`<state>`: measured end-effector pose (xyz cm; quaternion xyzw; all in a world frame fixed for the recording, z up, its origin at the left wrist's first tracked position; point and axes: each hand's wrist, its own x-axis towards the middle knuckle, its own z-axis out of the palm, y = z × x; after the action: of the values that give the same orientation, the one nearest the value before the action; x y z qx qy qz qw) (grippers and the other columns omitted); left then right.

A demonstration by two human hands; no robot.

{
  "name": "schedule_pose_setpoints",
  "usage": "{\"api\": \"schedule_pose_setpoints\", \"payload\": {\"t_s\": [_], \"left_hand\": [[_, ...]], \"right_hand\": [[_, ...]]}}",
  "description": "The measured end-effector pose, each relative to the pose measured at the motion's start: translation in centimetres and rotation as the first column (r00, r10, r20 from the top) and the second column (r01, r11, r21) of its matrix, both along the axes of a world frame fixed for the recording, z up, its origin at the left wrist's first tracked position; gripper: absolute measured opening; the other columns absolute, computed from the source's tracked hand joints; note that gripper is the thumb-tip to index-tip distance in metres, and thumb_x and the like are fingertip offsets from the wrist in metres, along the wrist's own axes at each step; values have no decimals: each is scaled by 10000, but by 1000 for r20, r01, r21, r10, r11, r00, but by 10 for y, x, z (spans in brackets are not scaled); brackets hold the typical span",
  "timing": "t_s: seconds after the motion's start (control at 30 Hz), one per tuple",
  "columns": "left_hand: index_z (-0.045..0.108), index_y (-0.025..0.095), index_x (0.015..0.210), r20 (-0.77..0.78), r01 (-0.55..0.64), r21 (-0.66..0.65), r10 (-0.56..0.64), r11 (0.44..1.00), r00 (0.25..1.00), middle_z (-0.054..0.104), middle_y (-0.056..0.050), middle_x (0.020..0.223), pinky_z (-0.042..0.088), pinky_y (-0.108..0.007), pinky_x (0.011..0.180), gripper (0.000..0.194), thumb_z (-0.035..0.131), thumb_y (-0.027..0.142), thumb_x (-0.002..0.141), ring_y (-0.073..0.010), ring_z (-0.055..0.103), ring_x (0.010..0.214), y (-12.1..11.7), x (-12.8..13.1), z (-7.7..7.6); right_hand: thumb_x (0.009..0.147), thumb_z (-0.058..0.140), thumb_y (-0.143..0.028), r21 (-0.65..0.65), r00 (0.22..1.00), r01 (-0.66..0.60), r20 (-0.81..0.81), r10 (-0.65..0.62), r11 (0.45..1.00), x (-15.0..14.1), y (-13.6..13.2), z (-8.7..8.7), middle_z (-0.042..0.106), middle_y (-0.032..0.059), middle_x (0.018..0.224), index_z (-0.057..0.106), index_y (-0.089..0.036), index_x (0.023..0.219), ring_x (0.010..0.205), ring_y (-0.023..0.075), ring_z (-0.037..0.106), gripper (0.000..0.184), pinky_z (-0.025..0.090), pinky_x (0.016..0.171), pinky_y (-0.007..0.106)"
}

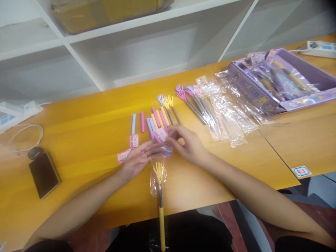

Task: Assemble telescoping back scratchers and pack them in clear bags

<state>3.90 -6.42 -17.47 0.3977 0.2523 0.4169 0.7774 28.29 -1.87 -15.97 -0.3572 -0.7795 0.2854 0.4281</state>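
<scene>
My right hand (190, 145) pinches a small pink label card (160, 134) between thumb and fingers above the table. My left hand (140, 155) is open, palm partly up, its fingers stretched out just below that card. Under the fingertips lies a purple card (167, 151), partly covered. A yellow back scratcher (158, 172) lies in front of me on a clear bag (154, 189), its handle jutting past the table edge. Two more pink cards, one (134, 141) upright and one (124, 155) slanted, rest beside my left hand. Beyond are several coloured handle tubes (157, 118).
Back scratchers (194, 103) with metal rods lie behind my right hand, beside a pile of clear bags (225, 112). A purple box (285, 105) of packed pieces stands at the right. A phone (45, 174) with a cable lies left; white shelves (157, 52) rise behind.
</scene>
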Motion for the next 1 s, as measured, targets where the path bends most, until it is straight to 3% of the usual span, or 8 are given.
{"api": "schedule_pose_setpoints", "payload": {"t_s": [0.1,0.2,0.43,0.63,1.0], "left_hand": [[611,112,1475,21,-26,-51,27,998,999,660,-193,1470,367,-616,1249,610,639,214,874,-384,586,1403,0,0,2],[643,107,1438,20,-35,-73,37,997,999,667,-187,1464,341,-616,1265,580,605,197,866,-372,583,1410,0,0,3],[659,109,1418,42,-21,-75,24,997,999,658,-174,1478,320,-624,1275,576,537,211,864,-364,578,1414,4,3,11],[662,105,1414,16,-31,-95,33,995,999,642,-191,1493,355,-656,1231,586,536,240,857,-393,578,1395,3,3,11],[640,184,1455,60,5,-160,5,987,998,626,-149,1516,463,-676,1147,586,552,278,883,-383,621,1332,4,-1,7]], "right_hand": [[1085,531,-192,44,987,-81,141,74,996,2,2,-3,719,80,1136,529,-244,1453,962,198,709,372,610,829,359],[1094,503,-187,95,973,-102,217,80,990,2,2,-4,702,108,1248,538,-251,1459,1105,232,699,372,608,930,407],[1091,501,-190,128,948,-170,293,127,977,5,2,-3,698,123,1195,616,-218,1416,1078,247,693,346,620,920,441],[1084,509,-187,167,933,-204,332,140,965,3,0,-3,690,93,1083,677,-211,1320,963,210,683,290,608,808,371],[1054,516,-172,156,933,-163,346,101,974,2,-6,-2,654,114,1191,637,-203,1306,1035,231,678,282,615,781,373]]}}
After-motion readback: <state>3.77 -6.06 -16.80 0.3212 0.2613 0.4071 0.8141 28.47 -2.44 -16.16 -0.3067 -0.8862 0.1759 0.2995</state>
